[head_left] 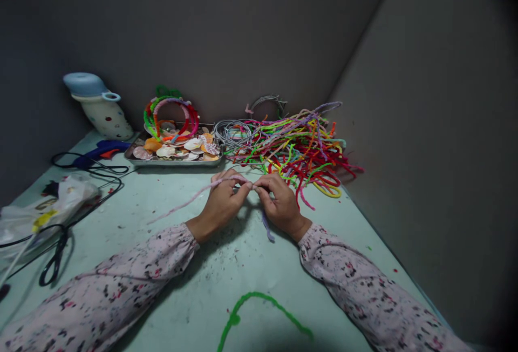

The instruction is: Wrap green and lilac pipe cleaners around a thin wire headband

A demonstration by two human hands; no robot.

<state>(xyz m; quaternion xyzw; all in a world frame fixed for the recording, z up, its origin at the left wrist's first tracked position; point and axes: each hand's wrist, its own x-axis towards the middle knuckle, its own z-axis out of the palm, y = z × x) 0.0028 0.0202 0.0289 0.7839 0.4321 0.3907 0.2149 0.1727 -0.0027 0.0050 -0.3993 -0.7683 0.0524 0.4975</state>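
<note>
Over the middle of the table, my left hand (225, 200) and my right hand (281, 203) meet fingertip to fingertip. A pale pink pipe cleaner (190, 200) is pinched in my left hand, its loose tail running down to the left. My right thumb and forefinger close at the same joint, where the strand's end is mostly hidden. Below my right hand hangs a purple pipe cleaner end (266, 228); whether it joins the pink one cannot be made out. A bent green pipe cleaner (259, 294) lies nearer me.
Behind my hands stand a metal tray (178, 163) of shells with colourful rings (156, 120) on top, a grey wire coil (231, 135), and a heap of pipe cleaners (299, 136). At left are a bottle (105, 114), a blue tool (97, 150), black cable (60, 255) and plastic bag (76, 195).
</note>
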